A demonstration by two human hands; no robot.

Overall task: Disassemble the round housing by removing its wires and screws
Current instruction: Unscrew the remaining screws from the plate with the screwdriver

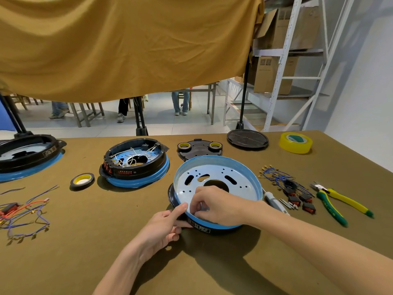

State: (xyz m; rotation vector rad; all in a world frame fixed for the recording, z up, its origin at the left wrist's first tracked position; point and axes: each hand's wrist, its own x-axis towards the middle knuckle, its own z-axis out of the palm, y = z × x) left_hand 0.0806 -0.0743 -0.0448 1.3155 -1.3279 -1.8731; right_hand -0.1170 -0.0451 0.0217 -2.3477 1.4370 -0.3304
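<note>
Your left hand grips the near rim of the round housing, which sits tilted on the table. Your right hand fingers pinch something small inside. It may slip and fall through the housing's holes.

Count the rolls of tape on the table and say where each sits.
4. Two small rolls lie on the black plate at the back, one black roll sits left of centre, and the big yellow roll is far right.
</note>
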